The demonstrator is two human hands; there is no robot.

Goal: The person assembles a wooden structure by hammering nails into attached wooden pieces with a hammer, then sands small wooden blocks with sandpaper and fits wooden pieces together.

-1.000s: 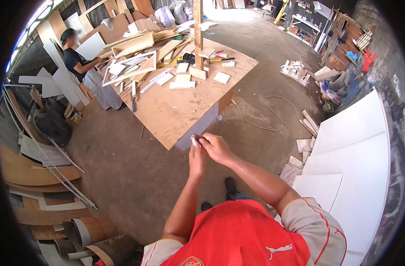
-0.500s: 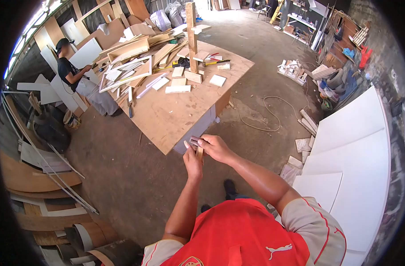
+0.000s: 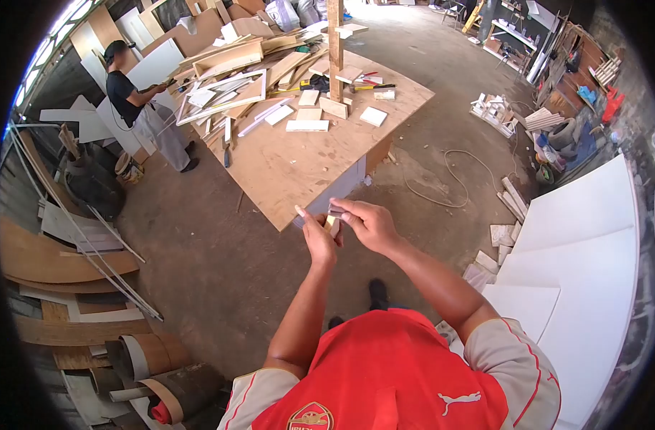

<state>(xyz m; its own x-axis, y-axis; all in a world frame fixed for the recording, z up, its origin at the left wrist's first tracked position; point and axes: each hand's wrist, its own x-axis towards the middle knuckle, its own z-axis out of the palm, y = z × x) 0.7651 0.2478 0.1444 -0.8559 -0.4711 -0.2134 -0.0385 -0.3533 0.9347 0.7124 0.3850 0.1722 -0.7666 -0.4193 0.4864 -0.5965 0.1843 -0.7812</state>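
Observation:
My left hand (image 3: 320, 242) is closed round a small pale wood piece (image 3: 331, 224), in front of the near corner of the plywood-topped table (image 3: 270, 175). My right hand (image 3: 374, 228) pinches a small dark folded piece that looks like sandpaper (image 3: 336, 211). It is against the upper end of the wood, and the two hands are almost touching. Fingers partly hide both items. On the table stands an upright wooden post (image 3: 335, 54), with several flat blocks (image 3: 307, 125) around its foot. A chisel-like tool with a dark handle (image 3: 227, 155) lies by the left edge.
Wood offcuts and a white frame (image 3: 223, 111) are heaped on the table's far left. Another person (image 3: 130, 97) stands beyond that side. White panels (image 3: 571, 236) lean at my right, near a cord (image 3: 449, 204) on the floor. Curved boards (image 3: 69, 269) are stacked at left.
Both hands have shifted slightly right and up, and the dark piece has moved along the wood. My view has turned, so the table sits higher and further right.

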